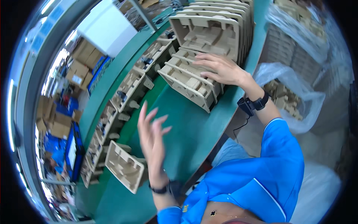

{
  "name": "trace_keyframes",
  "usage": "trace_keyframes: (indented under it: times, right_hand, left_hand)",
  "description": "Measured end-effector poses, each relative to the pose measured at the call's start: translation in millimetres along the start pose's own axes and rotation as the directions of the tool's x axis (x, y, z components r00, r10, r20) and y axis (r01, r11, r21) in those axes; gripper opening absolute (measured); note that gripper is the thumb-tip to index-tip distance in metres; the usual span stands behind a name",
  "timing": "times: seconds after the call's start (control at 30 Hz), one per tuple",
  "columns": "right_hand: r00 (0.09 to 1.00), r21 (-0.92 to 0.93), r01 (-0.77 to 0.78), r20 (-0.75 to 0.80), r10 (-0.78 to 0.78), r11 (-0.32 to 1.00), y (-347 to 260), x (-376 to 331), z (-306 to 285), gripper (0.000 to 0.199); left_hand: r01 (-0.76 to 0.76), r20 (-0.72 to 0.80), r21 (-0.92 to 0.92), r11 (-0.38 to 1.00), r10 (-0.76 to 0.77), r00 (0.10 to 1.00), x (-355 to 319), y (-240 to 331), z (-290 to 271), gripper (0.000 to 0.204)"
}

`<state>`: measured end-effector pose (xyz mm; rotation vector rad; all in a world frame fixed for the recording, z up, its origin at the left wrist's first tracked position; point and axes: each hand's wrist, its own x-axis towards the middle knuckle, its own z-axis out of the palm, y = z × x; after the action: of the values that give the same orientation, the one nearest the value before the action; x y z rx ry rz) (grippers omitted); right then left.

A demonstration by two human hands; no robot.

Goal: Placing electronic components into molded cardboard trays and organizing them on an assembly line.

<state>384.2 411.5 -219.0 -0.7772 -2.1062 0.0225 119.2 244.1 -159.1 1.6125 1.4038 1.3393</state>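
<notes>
My right hand (222, 69) reaches over a short nested stack of beige moulded-pulp trays (194, 89) on the green bench. Its fingers are stretched out and lie across the upper trays' edges; whether the fingertips press on them I cannot tell. Raised above the bench, my left hand (152, 138) has its fingers apart and holds nothing. Just left of that wrist, a single pulp tray (125, 166) lies tilted, its hollow side up. Behind the short stack stands a taller row of nested pulp trays (207, 33).
Along the bench's far side runs a line of pulp trays (128, 89) with small dark parts in them. Plastic bags of pulp pieces (287, 97) stand at the right, beyond the green bench (179, 127). Cardboard boxes (87, 54) are piled at the far left.
</notes>
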Motion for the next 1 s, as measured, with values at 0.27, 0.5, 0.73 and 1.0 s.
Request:
trace_keyframes:
  times: [0.27, 0.5, 0.73, 1.0]
  right_hand:
    - [0.929, -0.016, -0.313, 0.203, 0.309, 0.950, 9, 1, 17, 0.042]
    - [0.926, -0.078, -0.311, 0.200, 0.321, 0.947, 13, 1, 31, 0.041]
    - [0.932, 0.451, -0.296, -0.059, 0.359, 0.842, -108, 6, 95, 0.046]
    - [0.793, 0.821, -0.567, 0.523, 0.313, 0.067, -209, -10, 117, 0.075]
  left_hand:
    - [0.063, -0.125, -0.142, 0.988, -0.081, 0.989, 92, -90, 105, 0.037]
    - [0.193, -0.188, -0.398, 0.897, -0.285, 0.940, 5, -74, -7, 0.028]
    - [-0.021, -0.302, -0.070, 0.997, -0.001, 0.953, -84, -48, -99, 0.050]
    - [-0.072, -0.248, -0.056, 0.996, 0.056, 0.967, -123, -53, -139, 0.048]
